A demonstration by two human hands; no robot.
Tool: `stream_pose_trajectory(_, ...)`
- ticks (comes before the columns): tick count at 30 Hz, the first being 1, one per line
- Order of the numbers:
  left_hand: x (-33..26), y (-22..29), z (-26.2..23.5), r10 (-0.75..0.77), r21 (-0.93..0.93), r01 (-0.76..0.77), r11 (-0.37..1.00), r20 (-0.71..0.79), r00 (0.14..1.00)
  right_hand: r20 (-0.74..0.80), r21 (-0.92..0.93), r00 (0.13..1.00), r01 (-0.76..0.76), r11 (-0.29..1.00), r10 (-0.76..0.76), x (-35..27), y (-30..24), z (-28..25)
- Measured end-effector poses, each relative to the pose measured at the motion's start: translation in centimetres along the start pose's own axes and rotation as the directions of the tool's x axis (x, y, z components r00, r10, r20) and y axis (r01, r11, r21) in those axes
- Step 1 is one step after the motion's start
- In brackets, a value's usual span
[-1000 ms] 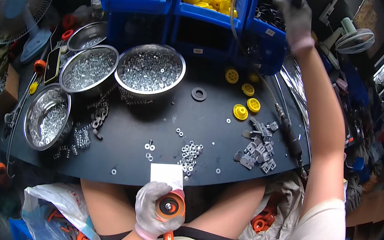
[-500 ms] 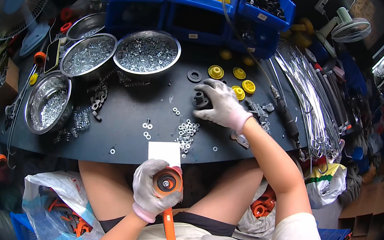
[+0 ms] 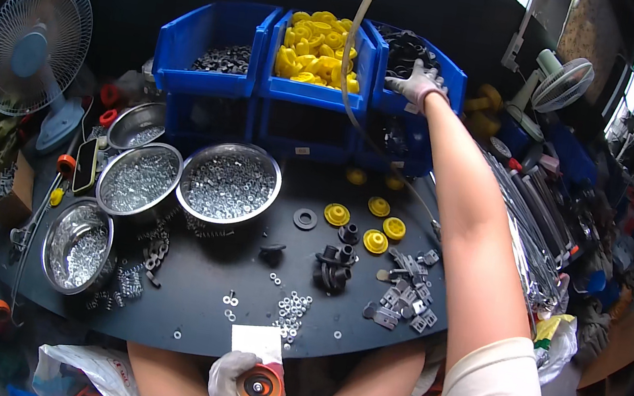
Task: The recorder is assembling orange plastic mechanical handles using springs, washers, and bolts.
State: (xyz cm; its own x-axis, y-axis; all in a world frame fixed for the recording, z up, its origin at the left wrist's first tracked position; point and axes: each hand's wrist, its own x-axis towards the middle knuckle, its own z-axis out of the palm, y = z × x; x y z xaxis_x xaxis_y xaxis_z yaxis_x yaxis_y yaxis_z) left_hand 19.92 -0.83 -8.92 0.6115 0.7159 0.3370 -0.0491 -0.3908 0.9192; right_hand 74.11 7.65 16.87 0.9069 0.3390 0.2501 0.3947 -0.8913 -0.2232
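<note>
The right hand [image 3: 418, 83] is stretched far out over the right-hand blue bin [image 3: 429, 73], gloved, its fingers curled down among the black parts [image 3: 402, 47] heaped inside; whether they have closed on one I cannot tell, since the palm hides the tips. The left hand [image 3: 238, 386] is down at the near edge of the bench [image 3: 196, 326], fingers wrapped tight around an orange tool [image 3: 260, 387] with a round black face, just below a small white card [image 3: 258, 342].

The black parts look like small moulded plastic or rubber pieces: light, fairly stiff, not fragile, and apt to tangle in a heap (a few more stand grouped mid-bench [image 3: 334, 264]). Pinching one by its rim or neck between thumb and two fingers would likely serve best; the gloves should give grip enough.

The orange tool seems heavier and rigid, best held round its barrel as it is now.

Beside the black parts are a bin of yellow caps [image 3: 317, 46], and steel bowls [image 3: 229, 182] of nuts sit to the left.
</note>
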Motion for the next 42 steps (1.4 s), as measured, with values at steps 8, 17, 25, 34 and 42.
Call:
stream_pose_trajectory(8, 1.5, 2.3, 0.0, 0.097, 0.115, -0.092, 0.989, -0.034, 0.995, -0.135, -0.068, 0.987, -0.096, 0.993, 0.086, 0.7, -0.9, -0.6)
stream_pose_trajectory(17, 0.4, -0.3, -0.1, -0.049, -0.074, 0.042, 0.996, -0.094, 0.994, -0.079, -0.065, 0.963, 0.252, 0.966, -0.257, 3.4, 0.2, 1.9)
stream_pose_trajectory(25, 1.7, 1.5, -0.1, 0.002, -0.058, -0.007, 0.998, -0.086, 0.996, -0.278, 0.009, 0.915, 0.308, 0.951, -0.293, 5.6, 1.0, 3.4)
stream_pose_trajectory(34, 1.9, 1.2, 0.1, 0.084, -0.078, -0.088, 0.993, -0.051, 0.995, -0.501, 0.160, 0.818, 0.408, 0.899, -0.282, 5.8, 2.3, 1.1)
stream_pose_trajectory(42, 2.2, 1.3, -0.1, 0.089, -0.058, -0.093, 0.994, -0.065, 0.994, -0.570, 0.718, 0.733, 0.664, 0.209, -0.372, -11.6, 0.4, -2.7)
